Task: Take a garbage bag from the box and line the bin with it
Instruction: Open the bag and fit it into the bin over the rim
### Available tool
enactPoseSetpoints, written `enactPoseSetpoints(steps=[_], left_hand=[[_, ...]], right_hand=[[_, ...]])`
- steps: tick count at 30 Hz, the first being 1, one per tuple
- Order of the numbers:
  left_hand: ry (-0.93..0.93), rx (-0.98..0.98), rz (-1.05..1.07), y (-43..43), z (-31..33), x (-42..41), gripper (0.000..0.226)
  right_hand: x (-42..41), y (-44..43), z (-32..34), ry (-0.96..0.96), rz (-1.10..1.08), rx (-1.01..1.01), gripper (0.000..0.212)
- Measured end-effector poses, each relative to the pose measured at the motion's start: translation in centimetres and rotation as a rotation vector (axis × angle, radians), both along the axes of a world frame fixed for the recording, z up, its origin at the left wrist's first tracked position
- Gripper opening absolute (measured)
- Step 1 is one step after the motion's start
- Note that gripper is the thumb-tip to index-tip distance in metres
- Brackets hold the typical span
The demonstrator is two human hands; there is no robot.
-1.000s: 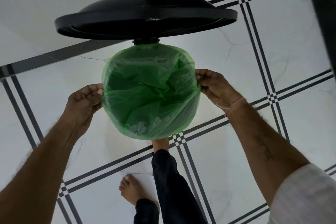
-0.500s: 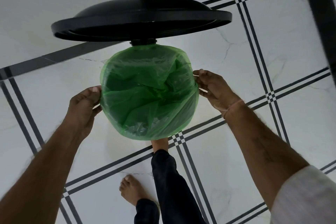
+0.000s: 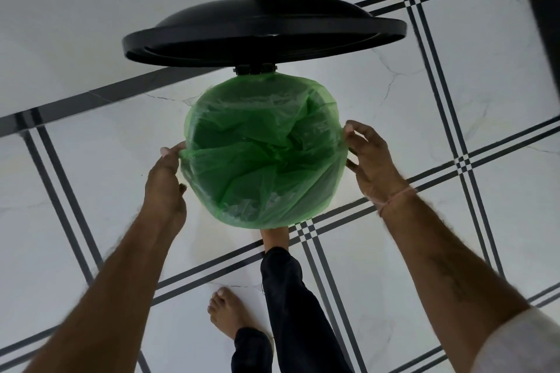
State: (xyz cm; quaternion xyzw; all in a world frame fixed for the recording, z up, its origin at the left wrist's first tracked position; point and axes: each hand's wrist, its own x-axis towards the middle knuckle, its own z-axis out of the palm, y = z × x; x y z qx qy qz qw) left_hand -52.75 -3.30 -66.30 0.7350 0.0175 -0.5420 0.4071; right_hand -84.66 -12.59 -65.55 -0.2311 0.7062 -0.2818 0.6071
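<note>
Both hands pinch the green garbage bag (image 3: 263, 157) at opposite sides, left hand (image 3: 166, 179), right hand (image 3: 371, 160), stretching its mouth over the bin rim; my foot (image 3: 274, 236) holds the lid (image 3: 263, 30) up.

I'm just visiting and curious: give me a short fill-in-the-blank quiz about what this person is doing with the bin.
1. The bag lining the bin is coloured ____.
2. The black lid stands ____, hinged behind the bin.
3. The left hand and right hand pinch the bag's edge on ____ sides of the rim.
4. A foot at the bin's near base is ____, with no shoe.

Missing words: green; open; opposite; bare
</note>
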Motion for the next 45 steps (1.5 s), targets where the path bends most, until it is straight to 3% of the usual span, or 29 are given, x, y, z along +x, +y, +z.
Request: enactPoseSetpoints(steps=[3,7,11,16,22,27,31,38,41,45], left_hand=[[-0.17,0.084,0.176,2.0,0.1,-1.2,0.022],[0.125,0.128,0.218,4.6,0.7,-4.0,0.013],[0.236,0.077,0.288,4.2,1.2,-4.9,0.013],[0.252,0.071,0.279,3.7,1.4,-4.7,0.019],[0.107,0.033,0.127,3.8,0.9,-5.2,0.031],[0.183,0.054,0.177,4.0,1.4,-5.1,0.044],[0.226,0.094,0.275,4.7,1.7,-5.4,0.049],[0.424,0.082,0.563,4.5,1.4,-7.1,0.034],[0.412,0.045,0.585,4.6,1.1,-7.3,0.035],[0.432,0.063,0.542,4.9,0.9,-7.0,0.025]], right_hand=[[1.1,3.8,0.4,0.068,-0.12,-0.066,0.014],[3.1,6.5,0.4,0.01,-0.164,0.112,0.042],[4.5,5.8,0.5,-0.05,-0.279,0.149,0.038],[4.6,4.4,-0.1,-0.074,-0.311,0.21,0.038],[4.1,4.0,0.0,-0.124,-0.294,0.227,0.043],[3.0,3.6,-0.3,-0.134,-0.301,0.314,0.055],[1.5,6.2,0.8,-0.063,-0.272,0.301,0.044],[4.5,7.6,-0.7,-0.098,-0.414,0.404,0.033],[4.8,7.8,-2.5,-0.034,-0.436,0.378,0.034],[4.1,8.2,-3.8,-0.097,-0.417,0.363,0.036]])
